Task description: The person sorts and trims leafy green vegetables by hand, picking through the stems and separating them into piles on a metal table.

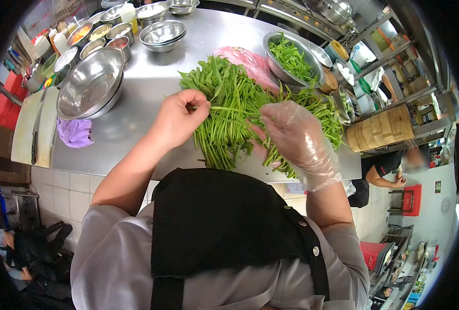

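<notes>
Between my two hands a single green water spinach stem [234,110] stretches almost level. One end is pinched in my bare left hand [184,114], thumb against curled fingers. My right hand [296,133], in a clear plastic glove, is closed around the other end, and its fingertips are partly hidden. Under the stem lies a thick pile of water spinach [216,139], leaves away from me and cut stems toward me. More greens [322,116] lie beside and beyond my right hand. A pink plastic bag [247,64] sits behind the pile and shows again between the stems.
A metal bowl of picked leaves [294,59] stands at the back right, near bamboo steamers [379,129]. To the left are a large colander [91,85], a purple cloth [74,133] and a knife [36,126] on a cutting board [22,134]. Another person [382,173] stands at right.
</notes>
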Demonstrator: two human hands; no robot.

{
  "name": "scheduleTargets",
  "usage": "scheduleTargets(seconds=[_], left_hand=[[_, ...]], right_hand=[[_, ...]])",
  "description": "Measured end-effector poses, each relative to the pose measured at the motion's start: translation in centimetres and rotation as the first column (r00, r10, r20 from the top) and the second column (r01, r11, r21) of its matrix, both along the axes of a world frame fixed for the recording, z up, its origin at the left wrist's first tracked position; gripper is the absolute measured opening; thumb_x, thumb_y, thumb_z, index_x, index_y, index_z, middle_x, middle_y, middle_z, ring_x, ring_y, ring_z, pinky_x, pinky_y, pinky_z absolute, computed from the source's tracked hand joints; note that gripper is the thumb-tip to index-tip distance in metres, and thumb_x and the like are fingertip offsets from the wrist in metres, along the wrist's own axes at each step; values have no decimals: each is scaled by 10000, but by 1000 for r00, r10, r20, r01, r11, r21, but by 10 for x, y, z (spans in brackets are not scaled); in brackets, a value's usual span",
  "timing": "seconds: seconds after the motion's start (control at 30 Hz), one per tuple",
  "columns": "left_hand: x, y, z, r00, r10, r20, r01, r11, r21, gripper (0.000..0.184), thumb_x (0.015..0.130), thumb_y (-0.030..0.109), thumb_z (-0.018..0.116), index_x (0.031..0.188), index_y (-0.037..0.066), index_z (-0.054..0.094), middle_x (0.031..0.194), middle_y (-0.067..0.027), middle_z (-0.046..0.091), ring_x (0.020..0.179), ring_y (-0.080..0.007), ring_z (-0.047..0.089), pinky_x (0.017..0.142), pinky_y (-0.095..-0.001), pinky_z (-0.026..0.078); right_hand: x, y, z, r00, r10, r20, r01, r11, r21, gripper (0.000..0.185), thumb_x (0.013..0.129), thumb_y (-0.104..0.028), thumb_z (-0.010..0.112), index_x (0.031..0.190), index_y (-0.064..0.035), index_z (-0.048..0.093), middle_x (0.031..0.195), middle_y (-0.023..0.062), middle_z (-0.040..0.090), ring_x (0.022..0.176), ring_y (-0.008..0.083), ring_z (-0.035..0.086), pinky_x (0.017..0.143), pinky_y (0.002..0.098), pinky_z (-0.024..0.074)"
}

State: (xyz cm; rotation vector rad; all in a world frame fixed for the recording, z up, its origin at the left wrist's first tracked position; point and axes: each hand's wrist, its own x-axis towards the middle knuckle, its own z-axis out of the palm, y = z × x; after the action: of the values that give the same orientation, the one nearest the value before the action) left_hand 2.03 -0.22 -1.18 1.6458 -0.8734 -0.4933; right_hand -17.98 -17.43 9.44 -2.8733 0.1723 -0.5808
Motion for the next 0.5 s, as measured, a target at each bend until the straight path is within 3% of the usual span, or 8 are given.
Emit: scheduleTargets(seconds=[0.03,0.13,0.3,0.43,0.5], left_hand=[[-3,1,2,1000,5,4,-4,999,-34,66,955,80,688,947,15,680,844,39,643,763,-40,549,686,-228,462],[-12,2,8,998,14,65,-6,991,-132,55,942,58,696,959,7,682,869,10,656,771,-53,566,683,-235,471],[-18,2,16,974,-7,225,52,979,-197,78,917,67,705,965,13,675,887,-65,640,786,-128,613,660,-275,499],[-21,1,14,971,-23,237,69,980,-186,64,915,59,708,957,19,681,881,-55,644,784,-128,608,649,-268,484],[-26,-2,11,975,-19,220,60,981,-185,57,919,44,710,962,16,685,879,-38,644,782,-97,585,640,-255,468]], right_hand=[[5,2,1,1000,-1,-23,0,998,-63,139,923,-212,657,931,-77,686,870,152,677,821,354,682,701,454,554],[17,2,-5,998,42,-43,-47,989,-141,133,926,-207,644,864,-90,653,796,129,646,793,351,678,686,469,546],[29,4,-10,988,147,-49,-152,983,-99,104,886,-184,659,849,-88,649,772,131,643,796,348,680,689,470,553],[33,2,-18,986,149,-78,-153,987,-39,55,845,-121,656,842,-66,652,770,141,642,731,331,664,670,429,543],[35,-4,-38,995,96,-4,-86,908,411,35,835,-82,646,851,-52,656,765,146,633,698,307,638,659,400,524]])
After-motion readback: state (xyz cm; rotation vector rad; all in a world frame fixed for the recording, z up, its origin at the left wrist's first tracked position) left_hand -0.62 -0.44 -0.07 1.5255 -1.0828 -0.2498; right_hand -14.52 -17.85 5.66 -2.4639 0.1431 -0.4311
